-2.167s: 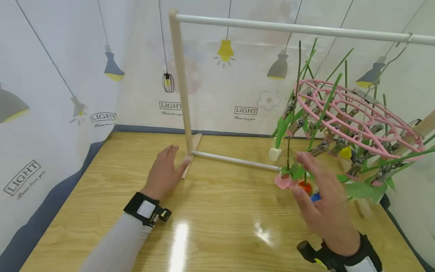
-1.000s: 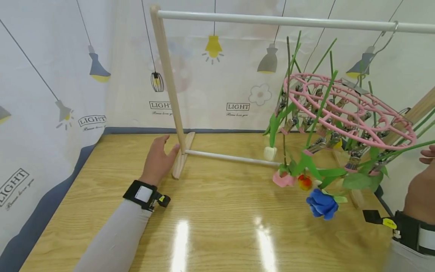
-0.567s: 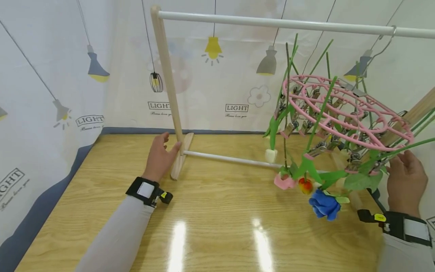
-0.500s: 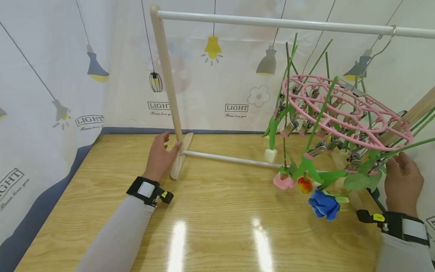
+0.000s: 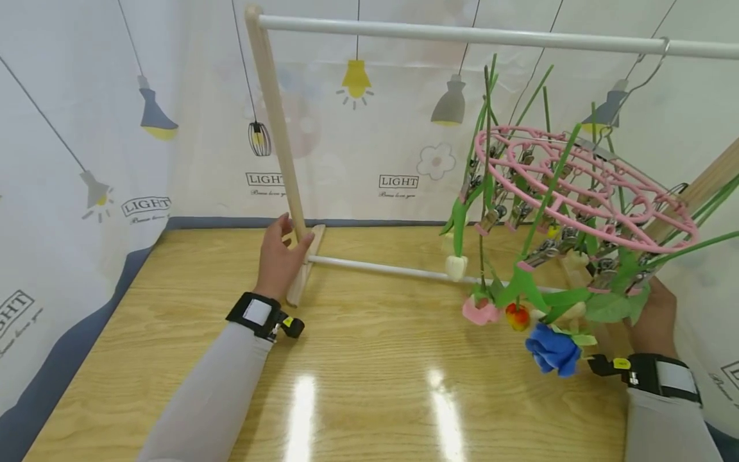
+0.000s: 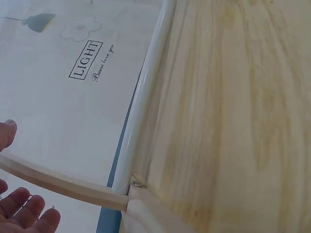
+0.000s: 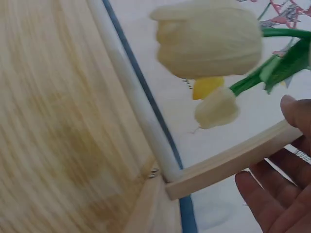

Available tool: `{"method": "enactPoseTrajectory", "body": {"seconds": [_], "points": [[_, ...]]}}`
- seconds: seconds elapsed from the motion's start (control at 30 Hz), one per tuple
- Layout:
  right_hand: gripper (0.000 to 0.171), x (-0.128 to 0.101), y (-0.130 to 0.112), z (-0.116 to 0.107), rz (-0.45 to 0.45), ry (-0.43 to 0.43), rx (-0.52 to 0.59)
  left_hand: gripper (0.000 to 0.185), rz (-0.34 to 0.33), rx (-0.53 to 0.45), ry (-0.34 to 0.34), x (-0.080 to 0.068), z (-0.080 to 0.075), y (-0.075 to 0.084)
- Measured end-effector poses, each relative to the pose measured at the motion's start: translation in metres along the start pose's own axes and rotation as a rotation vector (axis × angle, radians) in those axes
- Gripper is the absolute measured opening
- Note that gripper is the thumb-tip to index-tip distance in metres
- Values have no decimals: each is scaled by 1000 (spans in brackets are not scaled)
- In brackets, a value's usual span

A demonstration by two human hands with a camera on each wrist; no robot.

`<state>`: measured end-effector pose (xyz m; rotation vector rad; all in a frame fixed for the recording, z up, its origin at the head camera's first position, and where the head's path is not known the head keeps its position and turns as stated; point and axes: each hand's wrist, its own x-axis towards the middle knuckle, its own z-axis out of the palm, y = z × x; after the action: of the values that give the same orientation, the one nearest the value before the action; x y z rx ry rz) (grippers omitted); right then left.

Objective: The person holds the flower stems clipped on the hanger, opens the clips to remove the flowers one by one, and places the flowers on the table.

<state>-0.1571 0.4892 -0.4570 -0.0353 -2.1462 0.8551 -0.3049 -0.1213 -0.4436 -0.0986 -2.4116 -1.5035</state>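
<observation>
A wooden rack with a white top rail (image 5: 462,33) stands on the table. My left hand (image 5: 281,255) is at the foot of the left post (image 5: 277,138), thumb on one side and fingers (image 6: 25,209) on the other, with small gaps showing. My right hand (image 5: 654,314) is low at the right post (image 7: 233,162), half hidden by leaves; its thumb and straight fingers (image 7: 272,196) straddle the post. A pink round clip hanger (image 5: 583,186) hangs from the rail by a metal hook (image 5: 649,61). Upside-down flowers are clipped to it: a blue rose (image 5: 551,350), a pink bloom (image 5: 479,311), white tulips (image 7: 209,36).
The white bottom bar (image 5: 381,268) joins the two posts along the wooden table (image 5: 369,378). A curtain printed with lamps (image 5: 86,160) closes in the back and both sides. Green stems stick out above and to the right of the hanger.
My right hand left the hanging flowers, swung to the right and dropped to the right post. My left hand slid forward until it straddles the left post's foot. The hanger still sways slightly.
</observation>
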Motion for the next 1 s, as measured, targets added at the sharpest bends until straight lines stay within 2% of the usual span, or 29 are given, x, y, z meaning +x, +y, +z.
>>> {"method": "enactPoseTrajectory", "body": {"seconds": [0.07, 0.1, 0.17, 0.23, 0.4, 0.5, 0.6, 0.7, 0.9, 1.0], "points": [[26, -2, 5, 3, -72, 21, -48, 70, 3, 0, 17, 3, 2, -2], [19, -2, 7, 4, -60, 29, -48, 68, 2, -1, 26, 4, 3, -2], [10, -3, 9, 6, 22, 51, -27, 62, 6, -4, 41, 7, 5, -4], [6, -3, 12, 7, 70, 58, -41, 57, 13, -7, 53, 8, 6, -4], [27, -5, 20, 9, 130, 80, 16, 42, 27, 0, 63, 9, 9, -5], [30, -6, 20, 10, 138, 95, 47, 36, 29, 28, 73, 9, 11, -6], [31, -6, 19, 10, 130, 100, 48, 31, 34, 56, 89, 9, 12, -6], [39, -6, 20, 10, 106, 92, 45, 29, 34, 70, 102, 8, 12, -4], [21, -3, 24, 11, 8, 95, 9, 28, 16, 69, 112, 7, 13, -2], [20, -3, 24, 12, -19, 105, 37, 29, 9, 73, 113, 8, 13, -3]]}}
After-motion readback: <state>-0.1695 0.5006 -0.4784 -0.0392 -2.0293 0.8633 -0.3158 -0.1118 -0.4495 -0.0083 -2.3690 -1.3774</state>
